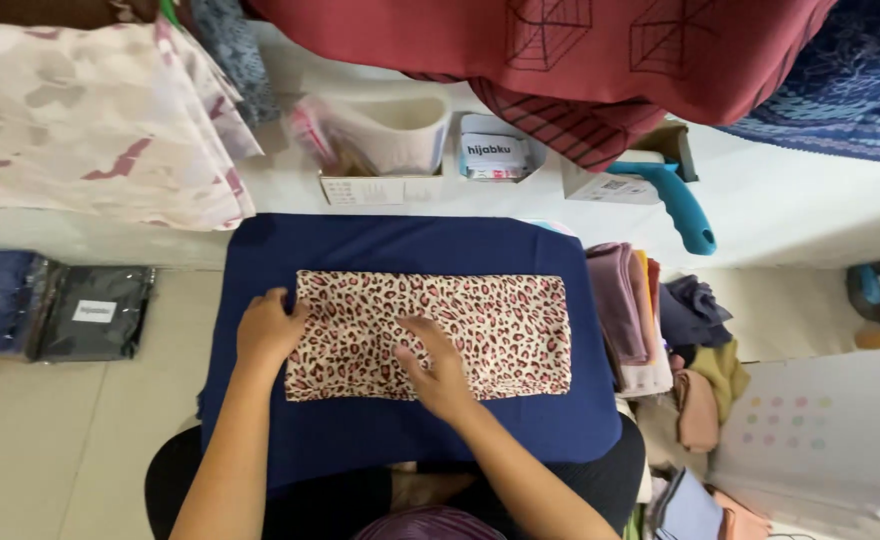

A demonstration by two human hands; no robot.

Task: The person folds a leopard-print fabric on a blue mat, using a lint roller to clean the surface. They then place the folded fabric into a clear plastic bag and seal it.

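Head view, looking down at my lap. A folded leopard-print cloth [430, 335] lies as a long rectangle in the centre of the frame, on a navy blue cloth [400, 245] that covers my knees. My left hand [270, 330] rests on the cloth's left short edge, fingers curled over the hem but not visibly pinching it. My right hand [438, 370] lies open and flat, palm down, on the lower middle of the rectangle. The two hands are apart (neither grips anything).

Step in hand, as I judge it: smoothing and squaring the fold, the left hand anchoring the end while the right presses out the layers. A further fold, if one is made, would call for keeping the left edge aligned and the print flat, since the thin fabric looks apt to slide on the navy cloth beneath.

At right of centre stands a stack of folded cloths [625, 315] in mauve and pink; at the left edge lie dark packaged cloths [95, 312]. Along the top, a white shelf [810, 190] carries a teal-handled tool [682, 208] and small cardboard boxes [380, 185], with a maroon fabric [560, 50] hanging above.
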